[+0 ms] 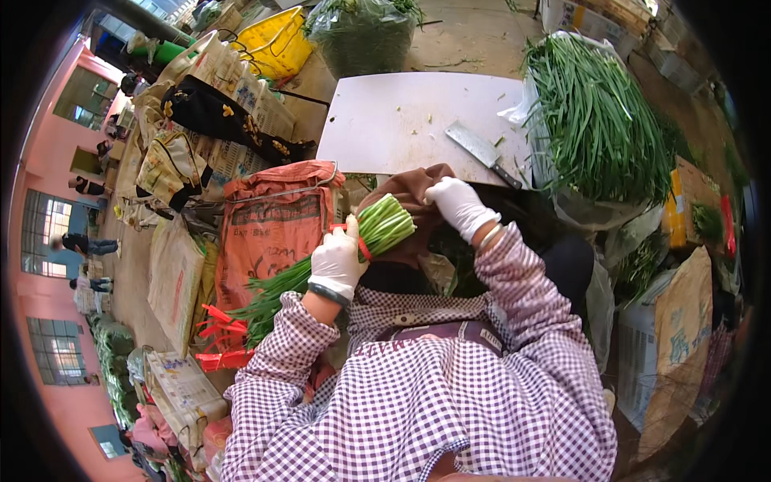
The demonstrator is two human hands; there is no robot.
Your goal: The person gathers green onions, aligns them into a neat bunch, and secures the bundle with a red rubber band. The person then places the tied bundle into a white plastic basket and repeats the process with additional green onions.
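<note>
A bunch of garlic chives [385, 224], bound with a red tie [364, 249], lies slantwise in the grip of my gloved left hand [335, 259]. Its pale cut ends point up and right, and the leaves trail down to the left. My right hand [461, 208], also in a white glove, pinches the edge of a brown cloth [400, 184] just beyond the bunch. Ahead, on the white board [385, 120], rests a cleaver [479, 147] with its black handle towards me. Small green scraps dot the board.
A large heap of loose garlic chives [593, 114] in clear plastic stands to the right of the board. An orange-red woven sack [271, 223] is at the left, with red strips [223, 328] below it. A yellow basket [274, 45] stands farther back. Several people are in the left background.
</note>
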